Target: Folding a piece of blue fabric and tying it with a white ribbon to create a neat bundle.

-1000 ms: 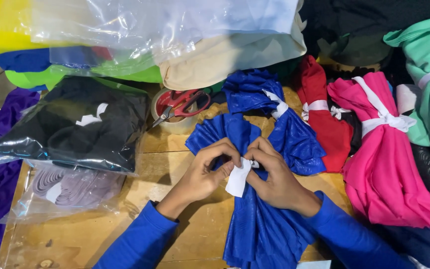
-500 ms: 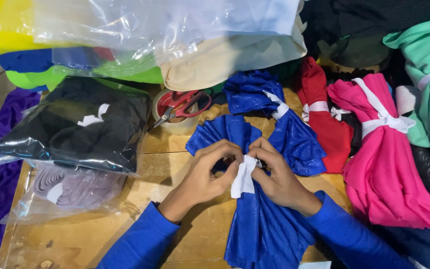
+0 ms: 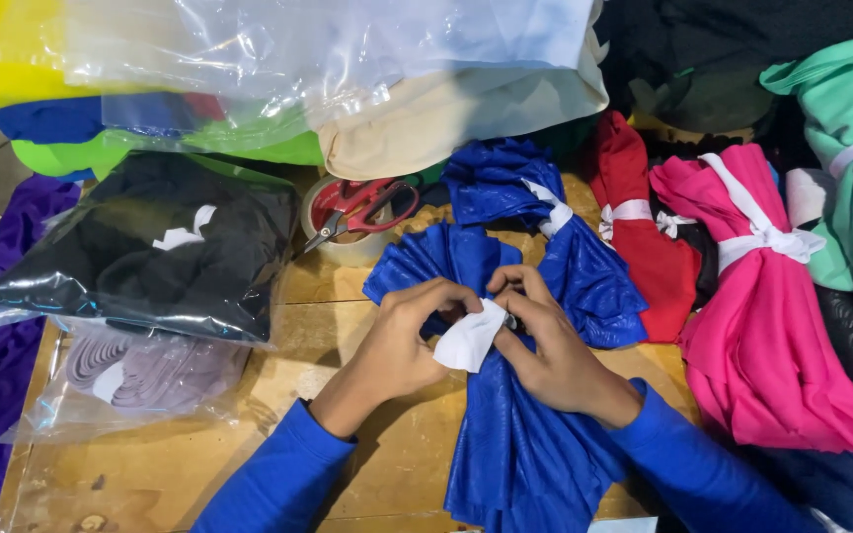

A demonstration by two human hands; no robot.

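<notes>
A gathered bundle of shiny blue cloth (image 3: 520,434) lies on the wooden table (image 3: 199,464), pinched at its middle. My left hand (image 3: 402,341) and my right hand (image 3: 545,341) meet over that pinch. Both grip a white strip of cloth (image 3: 468,338) that wraps the blue bundle. Just behind lies a second blue bundle (image 3: 535,212), tied with a white strip.
Red-handled scissors (image 3: 362,207) rest on a tape roll (image 3: 348,242). A red bundle (image 3: 639,227) and a pink bundle (image 3: 772,316), both tied white, lie right. Bagged black cloth (image 3: 150,252) and grey cloth (image 3: 140,370) lie left. Clear bags of coloured fabric (image 3: 249,69) fill the back.
My hands have stayed over the pinch of the blue bundle. The white strip has shifted a little between my fingers, its loose end now sticking out lower left.
</notes>
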